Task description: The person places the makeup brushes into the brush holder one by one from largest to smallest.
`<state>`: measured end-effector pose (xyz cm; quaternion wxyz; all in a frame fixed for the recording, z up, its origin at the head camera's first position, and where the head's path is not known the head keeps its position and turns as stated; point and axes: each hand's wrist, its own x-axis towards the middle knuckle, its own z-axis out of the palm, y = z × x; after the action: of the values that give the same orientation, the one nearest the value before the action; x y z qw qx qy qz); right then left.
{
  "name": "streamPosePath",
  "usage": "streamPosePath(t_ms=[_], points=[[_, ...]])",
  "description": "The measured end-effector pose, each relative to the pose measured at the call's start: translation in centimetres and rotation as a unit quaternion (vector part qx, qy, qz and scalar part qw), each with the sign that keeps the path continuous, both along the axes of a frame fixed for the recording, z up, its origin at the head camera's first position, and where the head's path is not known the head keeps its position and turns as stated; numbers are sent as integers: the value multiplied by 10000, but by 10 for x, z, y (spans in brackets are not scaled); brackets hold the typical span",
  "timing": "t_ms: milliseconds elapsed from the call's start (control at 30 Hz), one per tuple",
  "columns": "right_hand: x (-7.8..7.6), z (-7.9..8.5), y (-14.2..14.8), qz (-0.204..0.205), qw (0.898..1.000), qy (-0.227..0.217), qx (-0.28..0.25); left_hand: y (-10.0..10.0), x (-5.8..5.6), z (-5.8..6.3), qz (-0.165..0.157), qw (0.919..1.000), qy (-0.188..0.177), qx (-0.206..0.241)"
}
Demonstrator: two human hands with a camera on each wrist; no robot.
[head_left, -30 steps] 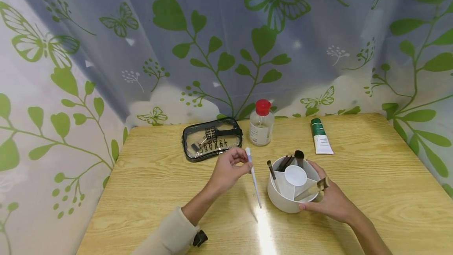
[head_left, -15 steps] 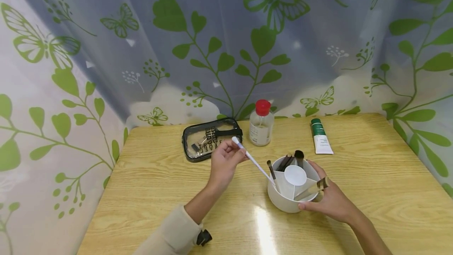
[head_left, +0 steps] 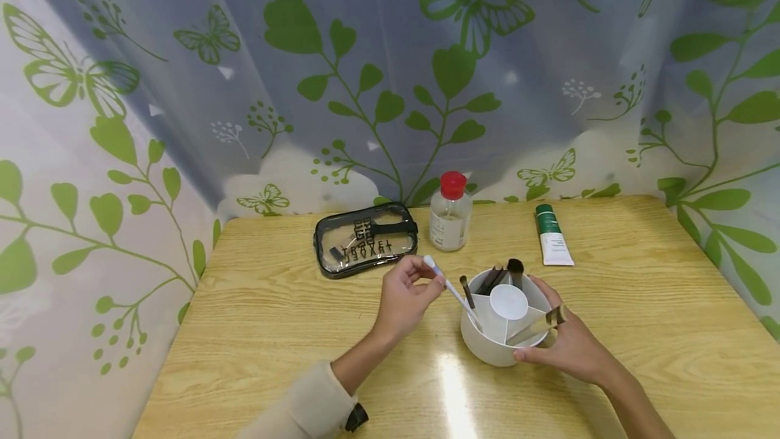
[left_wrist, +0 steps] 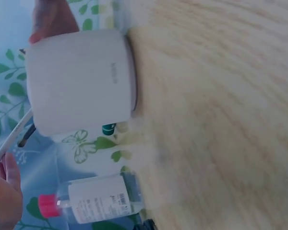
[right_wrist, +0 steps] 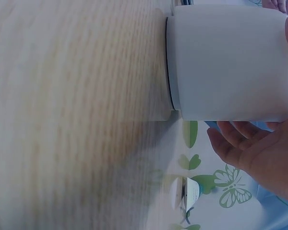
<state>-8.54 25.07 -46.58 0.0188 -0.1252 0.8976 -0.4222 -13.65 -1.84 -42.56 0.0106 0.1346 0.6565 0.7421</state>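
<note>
My left hand (head_left: pixel 405 300) pinches a slim white makeup brush (head_left: pixel 453 288) near its pale tip end. The brush slants down to the right, its lower end inside the left compartment of a round white divided organizer (head_left: pixel 487 349). A small dark brush (head_left: pixel 467 292) leans in that same compartment. Dark pencil-like sticks (head_left: pixel 489 282) and a fluffy black brush (head_left: pixel 515 274) stand at the back, and a thick brush with a gold-and-brown end (head_left: pixel 553 318) lies at the front right. My right hand (head_left: pixel 573 347) grips the organizer's right side, thumb in front; in the right wrist view its fingers (right_wrist: pixel 235 139) curve along the wall.
Behind my left hand lies a clear, black-trimmed travel pouch (head_left: pixel 332 239). A red-capped bottle (head_left: pixel 449 230) stands beside it. Further right is a green-and-white tube (head_left: pixel 553 239). A leaf-patterned curtain (head_left: pixel 378 134) hangs along the back of the wooden table (head_left: pixel 256 330).
The brush's lower end swung from outside the organizer to the rim, then into the left compartment, as my left hand went left and back right. My right hand and the organizer stay put.
</note>
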Motion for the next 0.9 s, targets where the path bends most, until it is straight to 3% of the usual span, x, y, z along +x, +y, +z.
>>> streamPosePath(t_ms=[300,500,900], points=[[2,4,-1,39,10000,-6,-47,7,5,-7,-107,9975,57,-690],[3,4,-1,6,10000,-48,-45,13,7,-13,-262,9896,83,-1412],[2,4,-2,18,9999,-95,-49,19,11,-20,-473,9750,409,-2134]])
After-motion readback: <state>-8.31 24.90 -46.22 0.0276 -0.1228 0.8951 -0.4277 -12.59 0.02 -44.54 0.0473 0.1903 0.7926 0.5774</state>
